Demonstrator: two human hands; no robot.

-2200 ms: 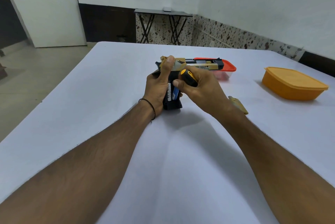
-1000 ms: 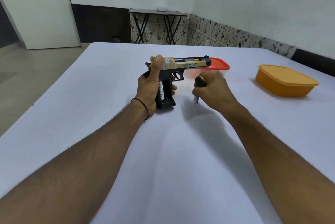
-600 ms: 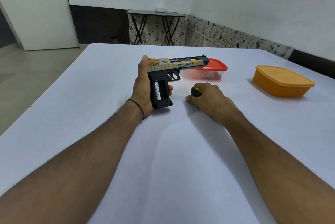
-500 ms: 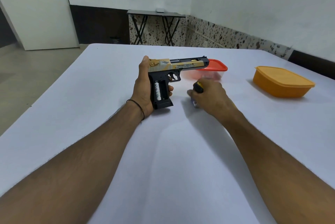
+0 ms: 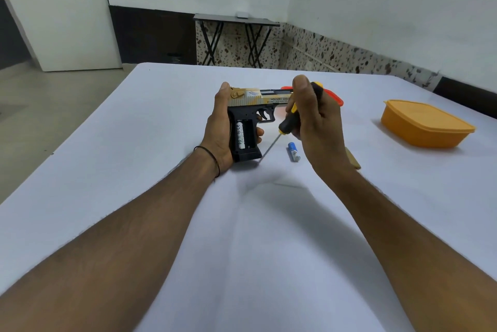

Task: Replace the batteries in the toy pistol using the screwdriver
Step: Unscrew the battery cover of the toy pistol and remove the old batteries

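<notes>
Gold-and-black plastic toy pistol (image 5: pixel 252 99) looks light, left hand (image 5: pixel 217 127) wrapping its grip, right hand (image 5: pixel 317 127) clutching the black-and-yellow screwdriver (image 5: pixel 288 122).

Free room and obstacles, as I see them:

- Near tabletop (image 5: pixel 255 237): bare cloth, crossed only by my two forearms, with a wide lane between them.
- Left side: bare out to the edge. My left hand (image 5: pixel 217 130) holding the toy pistol (image 5: pixel 252 97) upright blocks the middle.
- Centre gap: narrow. The screwdriver (image 5: pixel 289 122) in my right hand (image 5: pixel 317 127) slants across it, tip near the grip's foot.
- Blue battery (image 5: pixel 294 151): lying just beside my right hand.
- Tan flat piece (image 5: pixel 353 161): behind my right wrist, partly hidden.
- Red-lidded box (image 5: pixel 336 97): beyond my right hand, mostly hidden.
- Orange box (image 5: pixel 425 127): far right, well apart, with bare tabletop between.
</notes>
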